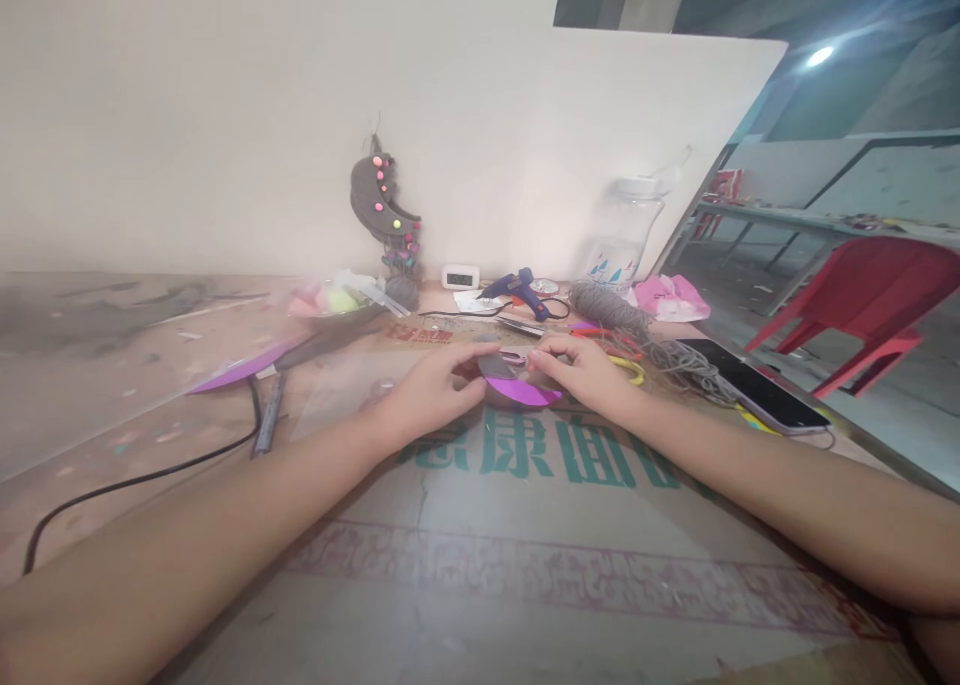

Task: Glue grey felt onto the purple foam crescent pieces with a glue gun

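Note:
A purple crescent-shaped piece [525, 393], partly covered in grey [495, 367], lies low over the table between my hands. My left hand [439, 390] grips its left end between thumb and fingers. My right hand [574, 370] is closed in a pinch at the upper right of the piece; what sits in those fingertips is too small to make out. A small pale loop-shaped thing [514, 358] shows between the hands. Beyond my right hand lie scissors with yellow handles [628, 369] and grey yarn [690, 365].
A blue glue gun [525, 290], a white digital clock [460, 277] and a clear bottle [626, 230] stand along the wall. A decorated grey crescent [375, 195] hangs there. On the right lies a phone [765, 385]; on the left, a pen [270, 415] and black cable [142, 477].

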### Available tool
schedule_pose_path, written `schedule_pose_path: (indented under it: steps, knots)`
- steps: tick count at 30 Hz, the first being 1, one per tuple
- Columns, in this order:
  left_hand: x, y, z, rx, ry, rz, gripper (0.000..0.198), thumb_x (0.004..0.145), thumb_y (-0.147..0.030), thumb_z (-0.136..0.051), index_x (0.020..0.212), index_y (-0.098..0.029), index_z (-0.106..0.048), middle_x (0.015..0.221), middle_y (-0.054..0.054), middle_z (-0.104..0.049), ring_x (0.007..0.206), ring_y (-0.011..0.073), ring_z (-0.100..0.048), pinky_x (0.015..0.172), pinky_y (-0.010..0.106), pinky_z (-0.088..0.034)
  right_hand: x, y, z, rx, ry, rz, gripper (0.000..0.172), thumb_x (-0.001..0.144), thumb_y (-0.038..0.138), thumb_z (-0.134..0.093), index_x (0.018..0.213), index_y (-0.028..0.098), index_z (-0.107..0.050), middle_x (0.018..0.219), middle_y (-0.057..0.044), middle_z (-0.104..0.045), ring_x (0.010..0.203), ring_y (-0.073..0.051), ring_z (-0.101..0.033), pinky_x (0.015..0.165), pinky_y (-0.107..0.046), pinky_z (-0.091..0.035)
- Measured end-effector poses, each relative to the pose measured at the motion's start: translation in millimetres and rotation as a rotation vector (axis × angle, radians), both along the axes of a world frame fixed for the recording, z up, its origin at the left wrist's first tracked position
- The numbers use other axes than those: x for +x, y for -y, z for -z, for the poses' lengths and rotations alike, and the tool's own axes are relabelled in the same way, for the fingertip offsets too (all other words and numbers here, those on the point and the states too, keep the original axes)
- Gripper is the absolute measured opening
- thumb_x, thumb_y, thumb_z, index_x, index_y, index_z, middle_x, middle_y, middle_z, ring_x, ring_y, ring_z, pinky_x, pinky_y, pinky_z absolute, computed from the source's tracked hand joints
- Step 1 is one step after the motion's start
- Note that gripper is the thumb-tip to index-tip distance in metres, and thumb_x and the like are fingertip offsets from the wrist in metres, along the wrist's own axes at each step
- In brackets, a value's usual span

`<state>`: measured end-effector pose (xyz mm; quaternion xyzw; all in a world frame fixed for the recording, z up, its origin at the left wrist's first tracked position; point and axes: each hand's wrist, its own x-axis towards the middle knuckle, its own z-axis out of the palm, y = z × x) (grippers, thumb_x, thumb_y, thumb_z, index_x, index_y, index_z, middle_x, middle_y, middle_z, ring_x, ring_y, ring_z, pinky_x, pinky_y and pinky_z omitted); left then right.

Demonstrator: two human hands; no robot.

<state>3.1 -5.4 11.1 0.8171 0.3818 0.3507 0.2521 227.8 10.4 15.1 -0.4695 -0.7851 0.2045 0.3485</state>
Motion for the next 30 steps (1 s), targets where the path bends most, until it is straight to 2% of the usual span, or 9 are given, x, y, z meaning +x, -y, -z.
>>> schedule_pose_path:
  steps: [4, 9, 12, 18, 25, 30]
  knots:
    - [-2.1, -0.9, 2.2, 0.048, 0.024, -0.039, 0.056, 0.077, -0.017, -0.048, 0.133, -0.019, -0.046, 0.107, 0.006, -0.061, 0.095, 0.0159, -0.058, 0.089, 0.03, -0.046, -1.4, 2.9, -2.3, -0.056, -0.057, -0.008, 0.031, 0.085, 0.043, -0.049, 0.082, 0.015, -0.063, 0.073, -0.002, -0.061, 0.059, -0.012, -0.051, 0.054, -0.024, -0.038]
    - [-4.5, -4.2, 6.7, 0.141, -0.001, -0.036, 0.058, 0.078, -0.017, -0.048, 0.136, -0.02, -0.041, 0.11, 0.007, -0.059, 0.098, 0.0162, -0.056, 0.095, 0.033, -0.042, -4.3, 4.7, -3.9, 0.009, 0.007, -0.06, 0.025, 0.085, 0.035, -0.052, 0.089, 0.015, -0.065, 0.085, -0.005, -0.064, 0.078, -0.016, -0.057, 0.068, -0.027, -0.043]
    - [-4.5, -4.8, 7.8, 0.174, -0.005, -0.027, 0.056, 0.081, -0.02, -0.048, 0.137, -0.021, -0.04, 0.115, 0.007, -0.057, 0.1, 0.0172, -0.056, 0.094, 0.034, -0.043, -3.7, 3.9, -2.3, 0.004, 0.056, -0.121, 0.021, 0.084, 0.033, -0.053, 0.084, 0.016, -0.065, 0.086, -0.005, -0.064, 0.08, -0.017, -0.058, 0.071, -0.028, -0.043]
    - [-2.8, -0.1, 2.7, 0.206, -0.046, 0.008, 0.052, 0.083, -0.021, -0.047, 0.135, -0.021, -0.043, 0.118, 0.008, -0.057, 0.102, 0.0169, -0.055, 0.094, 0.034, -0.043, -3.4, 4.5, -1.7, -0.032, 0.046, -0.065, 0.023, 0.084, 0.034, -0.051, 0.073, 0.016, -0.059, 0.072, -0.001, -0.059, 0.065, -0.013, -0.052, 0.061, -0.025, -0.04]
    - [-1.9, 3.3, -2.5, 0.232, -0.097, -0.016, 0.044, 0.086, -0.024, -0.045, 0.129, -0.02, -0.05, 0.122, 0.007, -0.058, 0.113, 0.0189, -0.052, 0.1, 0.035, -0.039, -3.9, 3.9, -1.0, -0.002, 0.058, -0.059, 0.022, 0.083, 0.033, -0.051, 0.073, 0.016, -0.059, 0.073, -0.002, -0.059, 0.069, -0.014, -0.053, 0.063, -0.025, -0.039]
    - [-2.6, 2.3, -3.2, 0.22, -0.147, -0.034, 0.044, 0.088, -0.027, -0.043, 0.13, -0.019, -0.049, 0.117, 0.008, -0.06, 0.107, 0.0191, -0.055, 0.095, 0.035, -0.043, -3.2, 3.1, -0.2, 0.007, 0.064, -0.056, 0.022, 0.083, 0.032, -0.051, 0.073, 0.016, -0.06, 0.072, -0.002, -0.059, 0.069, -0.014, -0.052, 0.063, -0.026, -0.039]
